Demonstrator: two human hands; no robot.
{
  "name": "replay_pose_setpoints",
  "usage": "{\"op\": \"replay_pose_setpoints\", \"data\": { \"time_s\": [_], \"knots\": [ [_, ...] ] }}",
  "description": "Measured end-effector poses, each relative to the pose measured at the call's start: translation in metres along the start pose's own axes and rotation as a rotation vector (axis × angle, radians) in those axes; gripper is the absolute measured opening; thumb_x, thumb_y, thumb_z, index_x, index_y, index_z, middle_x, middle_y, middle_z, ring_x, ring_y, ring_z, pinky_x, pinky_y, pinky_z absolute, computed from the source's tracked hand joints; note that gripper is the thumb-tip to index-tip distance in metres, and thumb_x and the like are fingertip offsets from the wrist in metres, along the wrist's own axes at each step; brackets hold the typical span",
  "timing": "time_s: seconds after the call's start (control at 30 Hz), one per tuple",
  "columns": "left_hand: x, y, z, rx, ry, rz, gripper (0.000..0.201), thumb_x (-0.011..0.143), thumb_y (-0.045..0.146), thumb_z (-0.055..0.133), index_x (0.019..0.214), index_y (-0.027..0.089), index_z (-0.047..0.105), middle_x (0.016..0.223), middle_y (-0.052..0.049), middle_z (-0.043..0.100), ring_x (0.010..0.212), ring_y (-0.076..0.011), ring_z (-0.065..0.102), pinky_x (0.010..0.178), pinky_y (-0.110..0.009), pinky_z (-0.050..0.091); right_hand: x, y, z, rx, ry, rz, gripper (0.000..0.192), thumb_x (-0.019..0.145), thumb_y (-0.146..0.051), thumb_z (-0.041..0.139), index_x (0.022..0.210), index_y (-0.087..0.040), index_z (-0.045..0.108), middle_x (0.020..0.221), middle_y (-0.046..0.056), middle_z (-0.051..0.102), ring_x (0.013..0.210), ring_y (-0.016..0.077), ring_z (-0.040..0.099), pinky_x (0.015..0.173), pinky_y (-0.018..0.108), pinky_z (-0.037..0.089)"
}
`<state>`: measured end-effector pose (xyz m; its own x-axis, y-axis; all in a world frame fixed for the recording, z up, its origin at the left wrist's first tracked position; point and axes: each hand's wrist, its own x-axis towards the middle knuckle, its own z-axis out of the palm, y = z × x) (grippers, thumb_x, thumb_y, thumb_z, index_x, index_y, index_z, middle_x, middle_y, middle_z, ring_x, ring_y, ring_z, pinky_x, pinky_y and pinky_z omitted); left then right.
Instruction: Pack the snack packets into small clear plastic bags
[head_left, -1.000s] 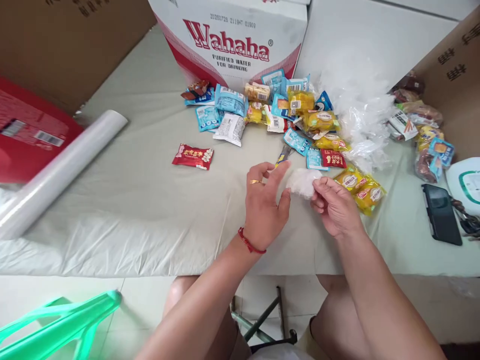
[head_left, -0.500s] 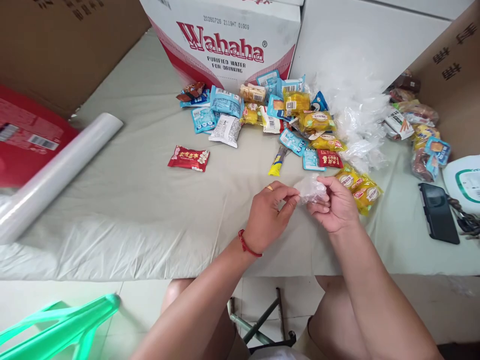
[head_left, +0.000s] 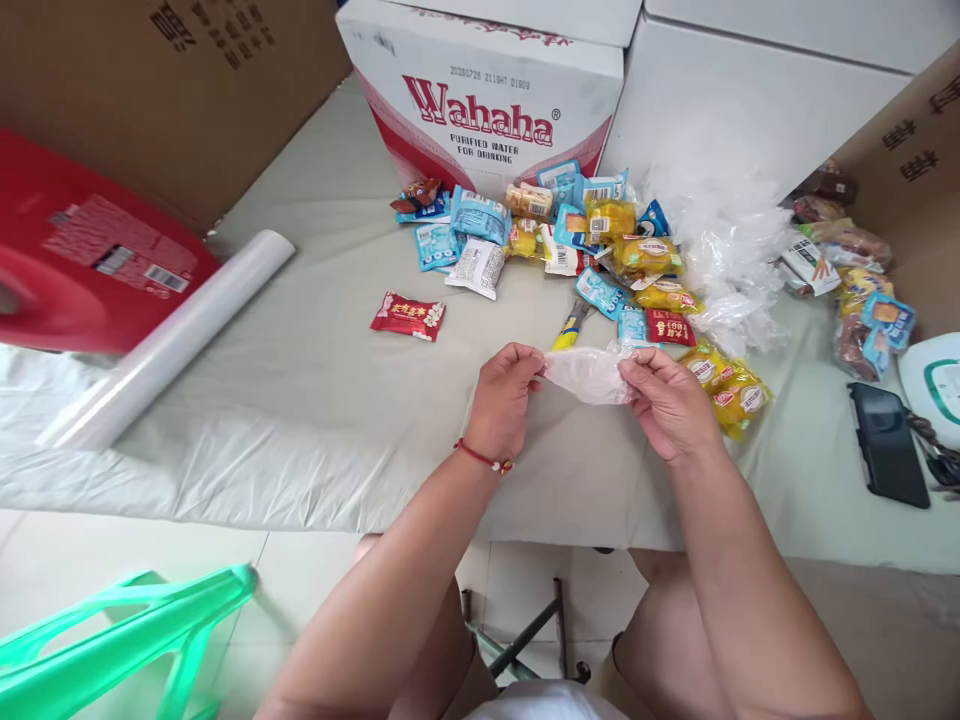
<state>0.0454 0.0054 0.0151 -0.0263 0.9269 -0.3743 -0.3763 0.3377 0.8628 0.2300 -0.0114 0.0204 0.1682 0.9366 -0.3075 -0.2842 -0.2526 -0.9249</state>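
1. Both hands hold one small clear plastic bag [head_left: 587,374] just above the table [head_left: 300,400]: the left hand [head_left: 501,402] pinches its left edge, the right hand [head_left: 666,400] its right edge, stretching it flat.
2. The bag looks empty and thin, crinkled, see-through; I judge the work at an early step, nothing packed in it yet.
3. Loose snack packets [head_left: 600,240] lie at twelve o'clock from the hands, more clear bags [head_left: 731,250] at one o'clock, a film roll [head_left: 172,340] at nine.
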Motion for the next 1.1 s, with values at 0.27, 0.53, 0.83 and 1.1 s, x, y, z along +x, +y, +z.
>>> {"op": "replay_pose_setpoints", "data": {
  "time_s": [0.27,0.53,0.83,1.1],
  "knots": [
    [-0.006,0.001,0.005,-0.078,-0.087,-0.004,0.008,0.07,0.024,0.064,0.065,0.019,0.06,0.076,0.0,0.065,0.072,-0.0118,0.054,0.068,-0.024,0.042,-0.005,0.0,0.0,0.01,-0.03,-0.048,0.042,0.072,-0.06,0.083,0.079,-0.023,0.065,0.075,-0.002,0.06,0.066,0.0127,0.053,0.058,0.025,0.044],
    [-0.003,-0.01,0.005,0.168,-0.07,0.134,0.009,0.075,0.026,0.057,0.069,0.02,0.057,0.083,-0.002,0.067,0.077,-0.0143,0.056,0.073,-0.028,0.044,-0.004,0.006,0.0,-0.092,0.026,-0.089,0.032,0.07,-0.047,0.086,0.074,-0.021,0.067,0.067,-0.005,0.054,0.059,0.0099,0.043,0.054,0.023,0.034],
    [-0.018,-0.014,0.008,0.973,-0.059,0.918,0.055,0.074,0.014,0.065,0.127,0.024,0.063,0.157,-0.014,0.042,0.154,-0.0347,0.024,0.123,-0.055,0.017,-0.005,0.009,0.0,-0.306,0.061,-0.242,0.025,0.078,-0.046,0.079,0.076,-0.022,0.071,0.066,-0.004,0.056,0.061,0.0114,0.043,0.057,0.025,0.035],
    [0.0,-0.013,0.001,0.668,0.022,0.668,0.012,0.094,0.027,0.055,0.092,0.022,0.065,0.105,-0.008,0.067,0.12,-0.0248,0.058,0.106,-0.041,0.044,-0.008,0.001,0.0,-0.117,0.009,-0.12,0.029,0.074,-0.046,0.083,0.071,-0.021,0.068,0.066,-0.004,0.057,0.057,0.009,0.045,0.053,0.023,0.036]
  ]
}}
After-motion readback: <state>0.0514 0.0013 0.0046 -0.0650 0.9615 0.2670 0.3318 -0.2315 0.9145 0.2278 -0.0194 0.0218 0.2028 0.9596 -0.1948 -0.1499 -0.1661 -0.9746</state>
